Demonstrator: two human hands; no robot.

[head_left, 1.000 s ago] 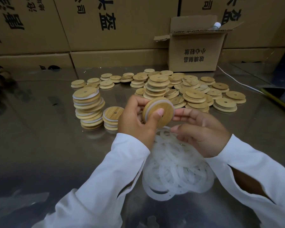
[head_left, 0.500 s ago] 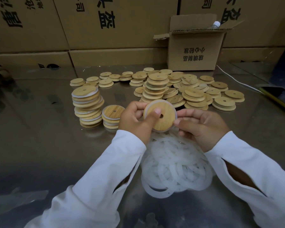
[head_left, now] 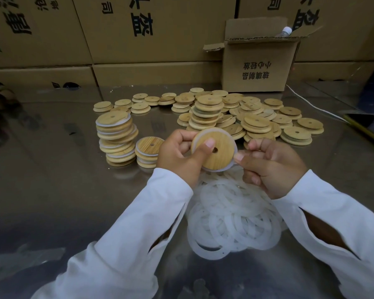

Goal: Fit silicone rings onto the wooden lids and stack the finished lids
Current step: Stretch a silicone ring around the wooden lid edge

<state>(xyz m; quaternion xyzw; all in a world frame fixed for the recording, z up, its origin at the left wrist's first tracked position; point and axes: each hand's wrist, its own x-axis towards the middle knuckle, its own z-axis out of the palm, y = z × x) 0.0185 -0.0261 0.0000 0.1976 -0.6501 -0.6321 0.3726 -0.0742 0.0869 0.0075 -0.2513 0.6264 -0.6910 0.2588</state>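
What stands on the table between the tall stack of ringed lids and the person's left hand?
A short stack of ringed lids, as the head view shows.

The lid (head_left: 221,157) you're holding is light tan bamboo with fine straight grain lines, edged by a milky white ring (head_left: 226,168). Your sleeves (head_left: 138,223) are plain white, and the pile of rings (head_left: 233,216) is a cloudier, see-through white. The finished stack (head_left: 117,137) goes tan-white-tan in bands. The table (head_left: 52,169) is shiny grey, and the boxes (head_left: 160,29) are brown cardboard with black print.
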